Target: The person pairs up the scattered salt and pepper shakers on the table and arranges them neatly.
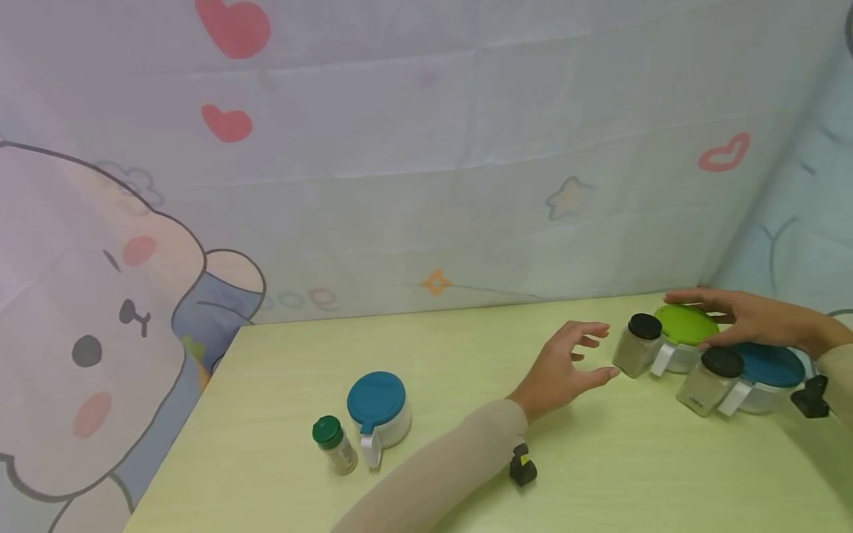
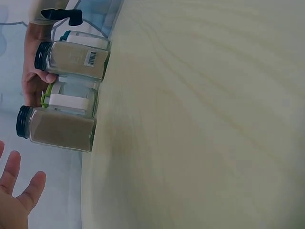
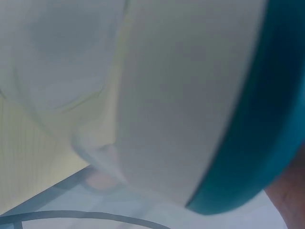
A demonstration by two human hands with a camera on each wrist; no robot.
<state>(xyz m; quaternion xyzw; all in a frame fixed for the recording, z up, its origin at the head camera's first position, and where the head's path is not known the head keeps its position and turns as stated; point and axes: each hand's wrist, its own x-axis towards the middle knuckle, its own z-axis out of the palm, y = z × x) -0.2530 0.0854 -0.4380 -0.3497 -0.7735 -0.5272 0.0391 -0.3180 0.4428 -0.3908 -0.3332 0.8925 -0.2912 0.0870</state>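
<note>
My right hand (image 1: 753, 318) holds the green-lidded seasoning jar (image 1: 686, 326) from above, thumb on the near side of the lid and fingers across the far side. My left hand (image 1: 560, 366) is held in the air with parted fingers, just left of a square shaker jar with a black lid (image 1: 636, 346); nothing is in it. A second black-lidded shaker jar (image 1: 708, 381) stands in front of a blue-lidded seasoning jar (image 1: 766, 370), under my right wrist. In the right wrist view, that blue lid (image 3: 252, 143) fills much of the picture and the right hand is mostly hidden.
Further left on the pale yellow table (image 1: 466, 355) stand another blue-lidded jar (image 1: 378, 403) with a white handle and a small green-capped shaker bottle (image 1: 335, 446). A printed cloth (image 1: 373, 148) hangs behind the table, and another cloth (image 1: 813, 222) closes the right side.
</note>
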